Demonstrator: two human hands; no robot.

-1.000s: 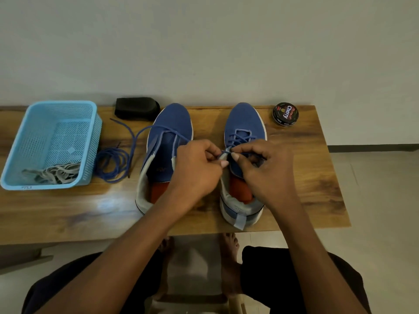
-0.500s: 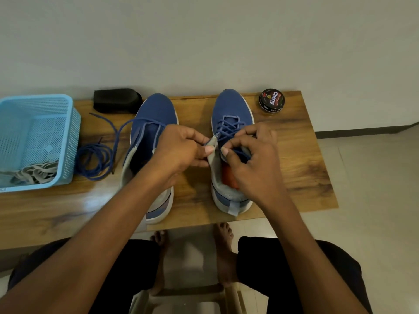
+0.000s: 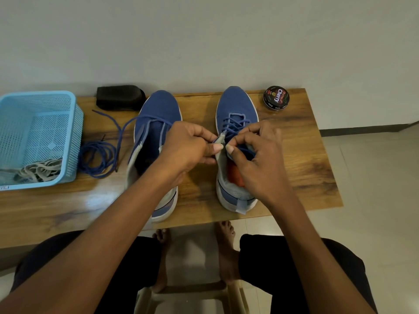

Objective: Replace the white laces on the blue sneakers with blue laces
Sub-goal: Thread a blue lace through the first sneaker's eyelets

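Two blue sneakers are stood toe-up on the wooden table [image 3: 294,168]. At centre frame, the right sneaker [image 3: 235,109] is partly threaded with a blue lace [image 3: 234,123]. Its upper eyelet edge is pinched by the left hand [image 3: 188,148], fingers curled. The lace is pinched just right of this by the right hand [image 3: 256,155]. The left sneaker [image 3: 158,109] carries a second blue lace [image 3: 99,155], coiled beside it. White laces [image 3: 38,171] are seen in the light-blue basket [image 3: 77,123], left of frame.
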